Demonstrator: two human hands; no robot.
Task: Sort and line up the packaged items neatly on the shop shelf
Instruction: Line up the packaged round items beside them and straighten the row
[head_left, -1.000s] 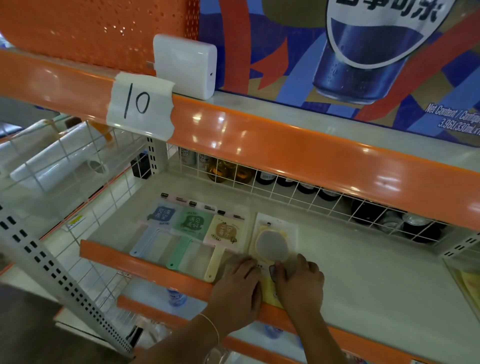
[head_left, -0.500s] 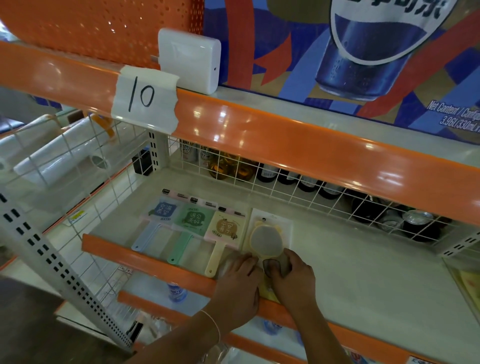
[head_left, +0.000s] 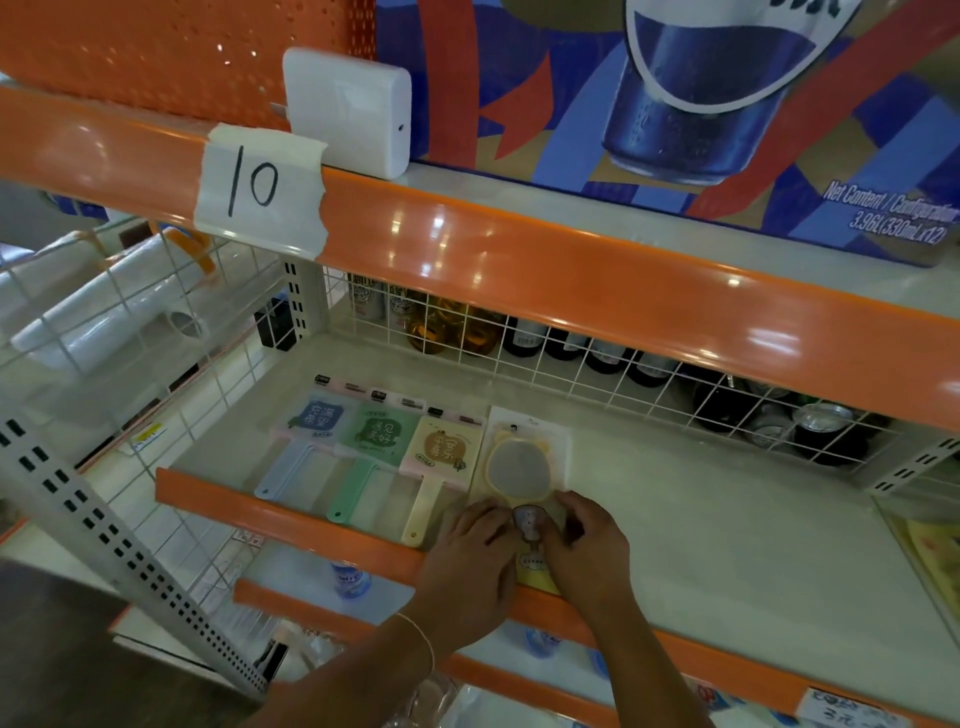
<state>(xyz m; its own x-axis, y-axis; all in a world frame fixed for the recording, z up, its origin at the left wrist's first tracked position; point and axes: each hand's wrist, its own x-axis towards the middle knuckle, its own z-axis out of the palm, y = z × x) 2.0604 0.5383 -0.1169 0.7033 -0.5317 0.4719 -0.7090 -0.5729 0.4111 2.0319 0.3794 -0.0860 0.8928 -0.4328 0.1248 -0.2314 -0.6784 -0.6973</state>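
Beside three flat pastel paddle packs (head_left: 379, 441): left hand (head_left: 470, 564) and right hand (head_left: 589, 553) pinching round-windowed yellow packet (head_left: 522, 470) on smooth shelf (head_left: 701, 530).

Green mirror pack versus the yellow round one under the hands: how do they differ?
The green mirror pack has a square head and a bare handle; nothing touches it. The yellow round mirror pack has a rounded mirror face on a white card, and the left hand and right hand cover its lower end. Both lie flat in one row.
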